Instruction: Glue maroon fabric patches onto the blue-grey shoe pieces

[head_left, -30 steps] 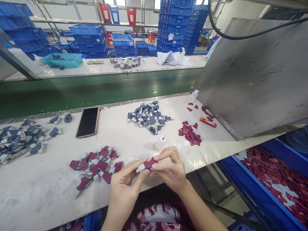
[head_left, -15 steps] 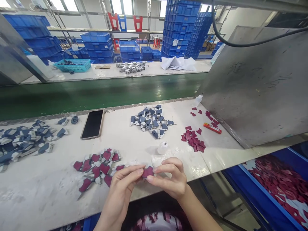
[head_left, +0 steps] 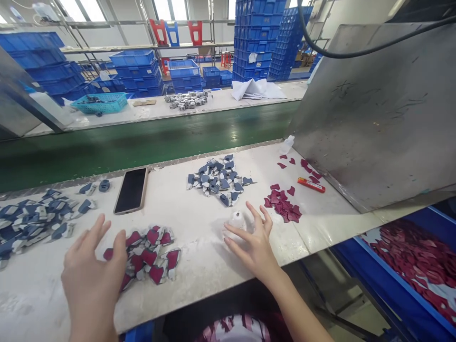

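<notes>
My left hand hovers at the left edge of a pile of grey pieces with maroon tops, its fingers apart and nothing seen in it. Some of that pile is hidden behind the hand. My right hand reaches with spread fingers round the near side of a small white bottle with a thin dark tip; whether the fingertips touch it I cannot tell. Beyond the bottle lies a heap of blue-grey and white pieces. Thin maroon patches lie to the right of the bottle.
A phone lies left of centre, near more blue-grey pieces. An orange-red tube is by the slanted metal panel. Behind runs a green belt. A blue crate of maroon scraps stands low at right.
My hands have parted. The maroon-topped piece they held is no longer between them. My left hand has moved left to the pile, and my right hand has opened beside the bottle.
</notes>
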Available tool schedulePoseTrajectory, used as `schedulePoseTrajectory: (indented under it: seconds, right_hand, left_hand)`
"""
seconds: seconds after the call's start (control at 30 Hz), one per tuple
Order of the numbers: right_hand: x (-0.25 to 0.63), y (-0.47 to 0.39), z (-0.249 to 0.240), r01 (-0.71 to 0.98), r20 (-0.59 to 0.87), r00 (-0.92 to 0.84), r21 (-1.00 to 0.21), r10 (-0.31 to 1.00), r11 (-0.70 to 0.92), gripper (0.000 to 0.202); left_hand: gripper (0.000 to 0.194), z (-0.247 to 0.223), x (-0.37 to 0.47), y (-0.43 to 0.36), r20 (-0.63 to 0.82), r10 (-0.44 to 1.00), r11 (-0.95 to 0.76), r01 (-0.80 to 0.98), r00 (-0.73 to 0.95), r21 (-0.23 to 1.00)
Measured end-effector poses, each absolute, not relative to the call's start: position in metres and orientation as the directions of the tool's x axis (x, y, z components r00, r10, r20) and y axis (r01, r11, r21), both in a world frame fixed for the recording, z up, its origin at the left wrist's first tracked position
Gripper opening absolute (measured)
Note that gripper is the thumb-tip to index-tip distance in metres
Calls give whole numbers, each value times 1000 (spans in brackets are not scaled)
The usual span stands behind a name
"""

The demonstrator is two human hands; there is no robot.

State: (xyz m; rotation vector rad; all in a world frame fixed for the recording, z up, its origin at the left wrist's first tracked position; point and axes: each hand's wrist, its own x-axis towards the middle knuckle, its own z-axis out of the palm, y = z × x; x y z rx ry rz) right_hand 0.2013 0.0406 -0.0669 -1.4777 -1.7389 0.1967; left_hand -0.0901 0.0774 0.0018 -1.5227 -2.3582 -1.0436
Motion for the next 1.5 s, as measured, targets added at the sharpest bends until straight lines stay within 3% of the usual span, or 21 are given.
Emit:
schedulePoseTrajectory:
  seconds: [0.1, 0.2, 0.27, 0.37, 0.5, 0.6, 0.73, 0.93, 1.17, 1.5]
  right_hand:
    - [204, 42, -73, 748, 439, -5, -594, 898, 295, 38]
    - [209, 42, -73, 710, 502, 37, -622, 864, 331, 44]
    - [213, 40, -71, 655, 550, 92, -661, 830, 365, 47]
    - [216, 36, -71, 496, 587, 242, -759, 773, 422, 48]
    - [216, 29, -73, 347, 498, 548, -867, 673, 359, 37]
    - [217, 27, -73, 354, 478, 624, -878, 618, 321, 33]
    - [217, 30, -69, 352, 508, 551, -861, 662, 368, 31]
    - [202, 35, -65, 222, 327, 480, -943, 814, 249, 26]
    - [195, 44, -64, 459, 508, 404, -832, 761, 312, 13]
    - [195, 46, -63, 446, 446, 358, -854, 820, 269, 16]
  left_hand:
    - [39, 1, -49, 92, 527, 818, -4, 914, -230, 406]
    - [32, -11, 0, 118, 444, 856, -439, 828, 267, 349]
    - [39, -22, 28, 140, 368, 814, -565, 759, 449, 324]
    - [39, -35, 55, 168, 296, 781, -621, 729, 549, 286]
    - [20, -39, 63, 178, 243, 783, -621, 744, 573, 245]
    - [13, -34, 55, 160, 198, 785, -619, 747, 587, 242]
    - [12, -35, 39, 119, 134, 812, -580, 758, 569, 298]
    - [20, -52, 22, 78, 126, 901, -430, 813, 416, 392]
    - [15, -63, 22, 71, 166, 933, -360, 811, 320, 461]
    - [12, -67, 22, 70, 201, 940, -339, 804, 275, 489]
